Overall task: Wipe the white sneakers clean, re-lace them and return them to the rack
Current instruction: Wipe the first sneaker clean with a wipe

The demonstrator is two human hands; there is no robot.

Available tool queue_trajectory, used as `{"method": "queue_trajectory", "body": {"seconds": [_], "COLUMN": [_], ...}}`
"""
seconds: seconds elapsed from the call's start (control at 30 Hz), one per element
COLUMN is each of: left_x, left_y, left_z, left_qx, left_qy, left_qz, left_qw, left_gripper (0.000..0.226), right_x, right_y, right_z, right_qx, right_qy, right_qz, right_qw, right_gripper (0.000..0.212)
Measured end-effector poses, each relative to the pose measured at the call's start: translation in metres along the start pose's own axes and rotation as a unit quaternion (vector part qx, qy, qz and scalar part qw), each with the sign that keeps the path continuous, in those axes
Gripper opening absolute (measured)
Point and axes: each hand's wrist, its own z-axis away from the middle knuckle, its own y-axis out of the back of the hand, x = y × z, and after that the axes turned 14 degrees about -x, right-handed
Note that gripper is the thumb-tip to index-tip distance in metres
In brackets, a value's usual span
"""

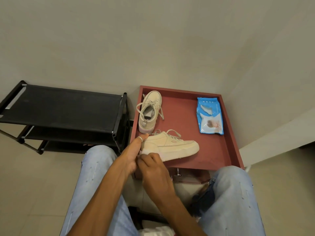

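Two white sneakers sit on a red tray table (221, 160). The far sneaker (150, 111) stands upright with its toe toward the wall and its laces loose. The near sneaker (172, 147) lies across the tray, toe to the right. My left hand (132, 154) grips its heel, with the ringed thumb up on the heel collar. My right hand (153, 167) has its fingers curled against the sole's heel edge. Only a pale scrap, apparently a wipe (138, 156), shows at the fingertips. A blue pack of wet wipes (209, 116) lies at the tray's back right.
A black shoe rack (63, 108) with fabric shelves stands on the floor left of the tray, against the wall. My knees in light jeans flank the tray's near edge. A white wad (156, 230) lies in my lap. A pale ledge runs along the right.
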Motion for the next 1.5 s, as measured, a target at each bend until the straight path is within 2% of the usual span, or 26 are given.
{"method": "queue_trajectory", "body": {"seconds": [0.07,0.17,0.23,0.33,0.4,0.47,0.57,0.63,0.77,0.87,0.93,1.03,1.1,1.17,1.23,1.37,1.5], "left_x": [0.000,-0.002,-0.002,-0.001,-0.002,-0.003,-0.004,-0.004,-0.003,-0.003,-0.005,-0.007,-0.008,-0.008,-0.007,-0.005,-0.007], "left_y": [0.002,0.002,0.001,0.000,-0.001,-0.001,-0.002,-0.002,-0.003,-0.004,-0.004,-0.008,-0.008,-0.007,-0.004,-0.005,-0.005], "left_z": [-0.001,-0.003,-0.003,-0.002,-0.001,-0.001,-0.001,-0.001,0.002,0.005,0.005,0.004,0.003,0.002,0.002,0.003,0.004], "left_qx": [0.001,0.004,0.014,0.022,0.021,0.023,0.027,0.029,0.040,0.039,0.042,0.050,0.050,0.052,0.057,0.060,0.063], "left_qy": [-0.005,-0.003,0.007,0.003,0.003,0.000,0.005,0.004,-0.007,-0.012,-0.014,-0.021,-0.025,-0.024,-0.023,-0.026,-0.028], "left_qz": [-0.006,0.006,0.002,0.002,-0.003,-0.007,-0.010,-0.006,-0.010,-0.011,-0.019,-0.032,-0.038,-0.044,-0.046,-0.046,-0.044], "left_qw": [1.000,1.000,1.000,1.000,1.000,1.000,1.000,1.000,0.999,0.999,0.999,0.998,0.998,0.997,0.997,0.997,0.997], "left_gripper": [0.045,0.040,0.039,0.035,0.034,0.036,0.042,0.041,0.035,0.034,0.031,0.029,0.029,0.031,0.032,0.032,0.032], "right_x": [-0.005,0.008,0.031,0.070,0.072,0.051,0.022,0.030,0.076,0.098,0.092,0.060,0.037,0.032,0.046,0.097,0.119], "right_y": [-0.006,0.006,0.013,0.017,0.017,0.014,0.005,0.007,0.018,0.023,0.021,0.014,0.007,0.006,0.012,0.030,0.040], "right_z": [-0.003,0.006,0.017,0.025,0.024,0.021,0.022,0.023,0.031,0.033,0.029,0.021,0.020,0.023,0.025,0.030,0.035], "right_qx": [-0.013,0.009,0.031,0.098,0.119,0.110,0.040,0.030,0.076,0.067,0.073,0.077,0.048,0.034,0.028,0.021,0.067], "right_qy": [0.019,0.017,-0.017,-0.112,-0.134,-0.094,-0.021,-0.017,-0.122,-0.224,-0.248,-0.204,-0.151,-0.120,-0.125,-0.220,-0.338], "right_qz": [0.004,-0.008,-0.021,-0.051,-0.058,-0.042,-0.033,-0.018,-0.011,-0.024,-0.016,-0.017,-0.016,-0.030,-0.015,0.021,-0.070], "right_qw": [1.000,1.000,0.999,0.988,0.982,0.989,0.998,0.999,0.990,0.972,0.966,0.976,0.987,0.992,0.992,0.975,0.936], "right_gripper": [0.029,0.035,0.037,0.035,0.034,0.034,0.042,0.044,0.045,0.044,0.041,0.039,0.044,0.050,0.047,0.030,0.033]}}
